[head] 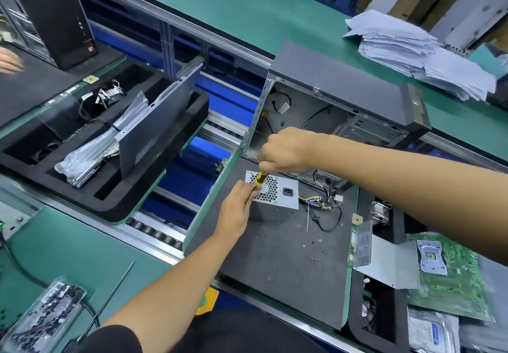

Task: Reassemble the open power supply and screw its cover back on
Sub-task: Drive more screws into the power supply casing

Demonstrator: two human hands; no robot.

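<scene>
The power supply point(280, 191) stands on a dark mat point(275, 256), its silver end with honeycomb grille and black socket facing me. Its wire bundle point(321, 201) trails to the right. My right hand point(286, 150) grips the top of a yellow-and-black screwdriver point(259, 179) that points down at the unit's upper left corner. My left hand point(239, 204) sits at that same corner, its fingers pinching around the screwdriver's lower end. The tip and any screw are hidden by the fingers. A few small screws point(314, 258) lie loose on the mat.
An open computer case point(343, 97) stands right behind the power supply. A black foam tray point(110, 187) with parts is at left, a green motherboard point(450, 278) in a tray at right. A paper stack point(412, 47) lies far right. Another person's hand point(9, 59) shows at far left.
</scene>
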